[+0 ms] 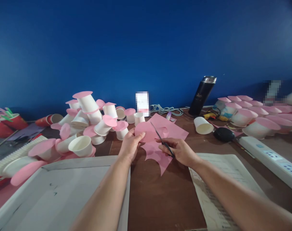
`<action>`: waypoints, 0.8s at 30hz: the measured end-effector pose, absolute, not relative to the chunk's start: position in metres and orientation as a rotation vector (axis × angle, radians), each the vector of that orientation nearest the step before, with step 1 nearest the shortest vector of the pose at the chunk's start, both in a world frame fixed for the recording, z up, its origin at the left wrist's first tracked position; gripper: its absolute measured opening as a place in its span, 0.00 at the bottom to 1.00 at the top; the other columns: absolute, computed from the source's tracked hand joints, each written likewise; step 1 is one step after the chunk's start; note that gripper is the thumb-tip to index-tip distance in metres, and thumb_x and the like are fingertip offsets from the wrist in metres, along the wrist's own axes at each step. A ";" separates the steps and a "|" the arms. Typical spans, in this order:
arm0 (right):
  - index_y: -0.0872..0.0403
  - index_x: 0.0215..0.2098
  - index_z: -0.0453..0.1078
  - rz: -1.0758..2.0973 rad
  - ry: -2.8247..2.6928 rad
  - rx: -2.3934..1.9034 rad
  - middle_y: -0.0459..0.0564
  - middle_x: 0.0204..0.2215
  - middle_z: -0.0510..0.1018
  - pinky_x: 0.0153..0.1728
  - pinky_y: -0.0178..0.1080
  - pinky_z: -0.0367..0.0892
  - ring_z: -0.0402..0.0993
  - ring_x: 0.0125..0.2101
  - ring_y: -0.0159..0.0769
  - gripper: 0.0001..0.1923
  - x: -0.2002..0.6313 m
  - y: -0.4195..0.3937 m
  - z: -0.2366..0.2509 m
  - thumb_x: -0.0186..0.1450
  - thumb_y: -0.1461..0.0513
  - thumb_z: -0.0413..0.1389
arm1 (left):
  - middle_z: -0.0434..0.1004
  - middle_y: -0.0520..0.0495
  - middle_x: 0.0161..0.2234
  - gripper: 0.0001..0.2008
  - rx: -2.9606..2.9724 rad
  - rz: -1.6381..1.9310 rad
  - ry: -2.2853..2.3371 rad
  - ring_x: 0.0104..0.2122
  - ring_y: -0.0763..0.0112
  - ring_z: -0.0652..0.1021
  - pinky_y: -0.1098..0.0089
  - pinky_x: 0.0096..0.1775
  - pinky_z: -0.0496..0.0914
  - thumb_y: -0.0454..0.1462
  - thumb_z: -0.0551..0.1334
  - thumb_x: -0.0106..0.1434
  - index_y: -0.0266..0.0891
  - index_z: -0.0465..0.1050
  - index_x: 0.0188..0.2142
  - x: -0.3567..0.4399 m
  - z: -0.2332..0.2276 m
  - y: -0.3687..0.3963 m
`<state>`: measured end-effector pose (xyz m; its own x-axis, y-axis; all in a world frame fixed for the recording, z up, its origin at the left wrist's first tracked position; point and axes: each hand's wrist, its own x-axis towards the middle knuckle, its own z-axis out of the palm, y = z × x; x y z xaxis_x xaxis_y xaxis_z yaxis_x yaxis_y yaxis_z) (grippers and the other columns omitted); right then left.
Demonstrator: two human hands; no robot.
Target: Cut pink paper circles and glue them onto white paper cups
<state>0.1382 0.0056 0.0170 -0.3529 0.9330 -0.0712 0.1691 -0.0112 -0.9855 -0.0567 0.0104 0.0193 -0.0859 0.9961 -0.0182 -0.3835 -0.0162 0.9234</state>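
My left hand pinches the left edge of a pink paper sheet, lifted a little above the brown table. The sheet's upper left part is rounded and its lower edge is jagged from cutting. My right hand grips small dark scissors, whose blades point up and left across the paper. More pink paper lies flat on the table behind the held sheet.
A pile of white paper cups with pink paper lids lies at the left, and another group at the right. A single open cup, a black tumbler, a black mouse, a white power strip, a grey tray and printed paper surround my arms.
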 end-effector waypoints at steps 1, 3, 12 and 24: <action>0.62 0.49 0.74 1.426 -1.584 -1.166 0.43 0.20 0.66 0.24 0.33 0.56 0.59 0.23 0.27 0.32 0.138 0.006 0.017 0.54 0.48 0.63 | 0.78 0.47 0.33 0.18 0.873 1.426 0.970 0.31 0.68 0.77 0.64 0.40 0.72 0.39 0.70 0.50 0.36 0.74 0.40 -0.057 0.019 0.010; 0.62 0.49 0.74 1.423 -1.585 -1.160 0.43 0.20 0.65 0.24 0.33 0.55 0.58 0.22 0.27 0.32 0.137 0.006 0.017 0.54 0.48 0.63 | 0.78 0.46 0.33 0.18 0.881 1.423 0.961 0.31 0.68 0.77 0.64 0.39 0.72 0.39 0.70 0.50 0.36 0.74 0.40 -0.057 0.019 0.010; 0.60 0.50 0.74 1.391 -1.611 -1.125 0.43 0.20 0.66 0.23 0.33 0.55 0.59 0.22 0.27 0.31 0.140 0.008 0.011 0.55 0.49 0.63 | 0.78 0.45 0.35 0.17 0.927 1.404 0.956 0.33 0.66 0.78 0.63 0.41 0.72 0.38 0.69 0.52 0.35 0.74 0.42 -0.057 0.014 0.011; 0.62 0.47 0.75 1.323 -1.567 -1.143 0.44 0.20 0.69 0.24 0.34 0.60 0.61 0.22 0.27 0.30 0.140 0.010 0.012 0.54 0.49 0.64 | 0.79 0.42 0.35 0.20 0.793 1.467 1.013 0.33 0.62 0.79 0.61 0.38 0.73 0.37 0.72 0.47 0.33 0.73 0.39 -0.056 0.017 0.012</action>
